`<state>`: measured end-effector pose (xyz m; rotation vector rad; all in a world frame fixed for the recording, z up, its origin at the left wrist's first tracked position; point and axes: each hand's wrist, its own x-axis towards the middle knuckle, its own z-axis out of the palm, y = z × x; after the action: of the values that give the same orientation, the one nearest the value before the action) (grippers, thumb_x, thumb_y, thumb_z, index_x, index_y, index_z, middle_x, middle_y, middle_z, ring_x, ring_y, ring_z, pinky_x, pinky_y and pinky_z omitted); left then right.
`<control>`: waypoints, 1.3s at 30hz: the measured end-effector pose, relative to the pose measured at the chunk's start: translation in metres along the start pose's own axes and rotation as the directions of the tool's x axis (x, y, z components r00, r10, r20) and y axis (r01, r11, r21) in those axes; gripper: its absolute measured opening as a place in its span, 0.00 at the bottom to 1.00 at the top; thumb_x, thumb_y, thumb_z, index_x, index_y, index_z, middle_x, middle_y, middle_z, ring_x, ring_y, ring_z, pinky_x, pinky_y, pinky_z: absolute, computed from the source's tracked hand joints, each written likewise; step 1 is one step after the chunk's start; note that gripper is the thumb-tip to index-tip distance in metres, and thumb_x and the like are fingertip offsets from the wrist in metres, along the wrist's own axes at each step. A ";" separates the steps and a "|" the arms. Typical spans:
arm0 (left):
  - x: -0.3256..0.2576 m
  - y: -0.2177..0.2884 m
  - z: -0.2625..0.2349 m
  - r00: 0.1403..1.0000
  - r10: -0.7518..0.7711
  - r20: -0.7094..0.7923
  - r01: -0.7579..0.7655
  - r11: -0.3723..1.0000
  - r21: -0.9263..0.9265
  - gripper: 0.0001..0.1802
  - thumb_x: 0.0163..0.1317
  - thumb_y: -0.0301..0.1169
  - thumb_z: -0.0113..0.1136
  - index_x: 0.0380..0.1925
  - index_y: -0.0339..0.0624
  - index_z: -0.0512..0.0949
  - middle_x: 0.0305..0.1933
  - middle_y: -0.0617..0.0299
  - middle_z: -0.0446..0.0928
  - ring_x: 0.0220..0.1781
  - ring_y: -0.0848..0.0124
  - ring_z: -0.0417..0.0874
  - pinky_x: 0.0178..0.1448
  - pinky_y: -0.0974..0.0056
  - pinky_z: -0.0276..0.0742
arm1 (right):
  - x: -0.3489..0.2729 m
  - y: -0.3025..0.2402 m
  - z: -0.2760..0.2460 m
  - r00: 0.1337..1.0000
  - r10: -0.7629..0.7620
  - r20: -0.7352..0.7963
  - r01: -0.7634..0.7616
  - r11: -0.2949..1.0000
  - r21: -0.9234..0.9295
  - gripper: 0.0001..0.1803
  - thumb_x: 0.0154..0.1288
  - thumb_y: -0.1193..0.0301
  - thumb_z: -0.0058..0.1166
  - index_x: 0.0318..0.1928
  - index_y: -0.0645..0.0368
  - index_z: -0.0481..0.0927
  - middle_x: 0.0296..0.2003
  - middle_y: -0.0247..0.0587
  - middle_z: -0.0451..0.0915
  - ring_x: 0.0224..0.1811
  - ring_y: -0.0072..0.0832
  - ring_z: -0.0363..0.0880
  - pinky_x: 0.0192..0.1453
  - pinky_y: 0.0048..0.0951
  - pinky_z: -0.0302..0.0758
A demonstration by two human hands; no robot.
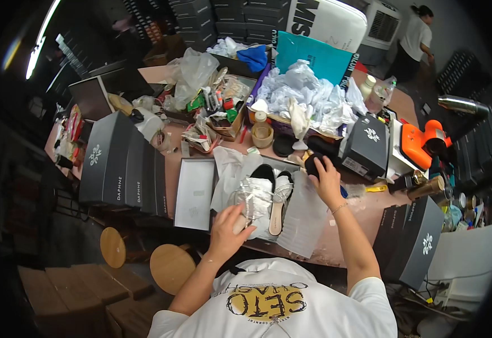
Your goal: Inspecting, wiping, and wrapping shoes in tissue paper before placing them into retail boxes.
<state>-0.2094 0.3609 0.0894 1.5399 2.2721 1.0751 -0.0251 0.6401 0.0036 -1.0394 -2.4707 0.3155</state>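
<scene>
Silver sandals (a strappy pair)

Pinkish table with dark shoeboxes, an open shoebox, a tan tub

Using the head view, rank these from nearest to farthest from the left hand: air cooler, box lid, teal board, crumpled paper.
From the left hand:
1. Box lid: just beyond it, to its left.
2. Crumpled paper: across the table, to the right.
3. Teal board: behind the paper.
4. Air cooler: beyond the table, upper right.
</scene>
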 end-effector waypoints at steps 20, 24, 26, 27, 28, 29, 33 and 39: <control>0.015 0.002 0.031 0.732 -0.177 0.658 0.657 -0.076 -0.750 0.40 0.69 0.43 0.48 0.73 0.43 0.42 0.73 0.59 0.52 0.73 0.61 0.55 0.71 0.55 0.55 | -0.049 -0.151 0.003 0.903 0.067 0.423 -0.351 -0.451 0.820 0.48 0.55 0.66 0.49 0.74 0.52 0.40 0.67 0.48 0.57 0.68 0.36 0.60 0.71 0.36 0.58; 0.003 -0.004 0.016 0.817 -0.022 0.576 0.573 0.152 -0.806 0.45 0.65 0.29 0.57 0.73 0.43 0.38 0.75 0.57 0.48 0.76 0.62 0.48 0.74 0.56 0.52 | -0.058 -0.160 0.015 0.856 0.132 0.499 -0.304 -0.653 0.694 0.42 0.59 0.57 0.43 0.73 0.49 0.47 0.64 0.49 0.64 0.58 0.38 0.72 0.55 0.36 0.75; 0.001 0.002 0.005 0.797 -0.021 0.603 0.568 0.366 -0.737 0.45 0.59 0.25 0.63 0.72 0.43 0.47 0.73 0.54 0.49 0.73 0.62 0.55 0.69 0.59 0.64 | -0.065 -0.156 0.021 0.804 0.087 0.588 -0.347 -0.735 0.583 0.37 0.63 0.54 0.41 0.71 0.51 0.54 0.60 0.49 0.69 0.50 0.37 0.78 0.41 0.32 0.81; 0.001 0.002 -0.001 0.795 -0.002 0.606 0.511 0.541 -0.668 0.44 0.59 0.26 0.64 0.71 0.42 0.50 0.73 0.54 0.50 0.72 0.62 0.58 0.66 0.59 0.67 | -0.060 -0.164 0.016 0.808 0.065 0.586 -0.342 -0.758 0.556 0.32 0.66 0.48 0.37 0.65 0.51 0.64 0.55 0.48 0.74 0.38 0.33 0.80 0.26 0.26 0.77; 0.002 0.004 -0.004 0.792 0.018 0.610 0.428 0.695 -0.578 0.43 0.58 0.27 0.65 0.71 0.41 0.52 0.72 0.53 0.51 0.70 0.62 0.62 0.64 0.60 0.71 | -0.063 -0.160 0.024 0.821 0.023 0.570 -0.332 -0.794 0.510 0.32 0.67 0.44 0.36 0.61 0.51 0.67 0.53 0.49 0.75 0.35 0.32 0.78 0.24 0.25 0.74; 0.006 0.011 -0.009 0.839 0.008 0.545 0.350 0.758 -0.550 0.39 0.56 0.29 0.67 0.67 0.40 0.60 0.68 0.51 0.56 0.65 0.61 0.67 0.61 0.59 0.74 | -0.060 -0.164 0.024 0.805 0.029 0.592 -0.320 -0.819 0.476 0.32 0.66 0.43 0.36 0.61 0.51 0.67 0.54 0.50 0.74 0.34 0.32 0.76 0.24 0.25 0.73; 0.008 0.012 -0.009 0.883 0.045 0.468 0.182 0.885 -0.429 0.38 0.52 0.31 0.70 0.64 0.41 0.65 0.63 0.51 0.59 0.62 0.62 0.69 0.59 0.60 0.74 | -0.054 -0.168 0.021 0.793 -0.062 0.606 -0.305 -0.901 0.308 0.35 0.65 0.39 0.33 0.60 0.51 0.68 0.58 0.52 0.69 0.32 0.30 0.72 0.23 0.23 0.70; 0.013 0.016 -0.005 0.920 0.115 0.375 0.039 0.925 -0.378 0.36 0.51 0.36 0.71 0.61 0.41 0.69 0.61 0.51 0.59 0.62 0.57 0.67 0.64 0.57 0.68 | -0.045 -0.164 0.025 0.805 -0.137 0.577 -0.319 -0.920 0.226 0.38 0.63 0.36 0.33 0.60 0.53 0.69 0.59 0.52 0.66 0.29 0.27 0.66 0.23 0.22 0.70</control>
<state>-0.2063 0.3730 0.1061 1.4804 1.6603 1.0283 -0.1108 0.4933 0.0282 -0.2635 0.1281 2.6298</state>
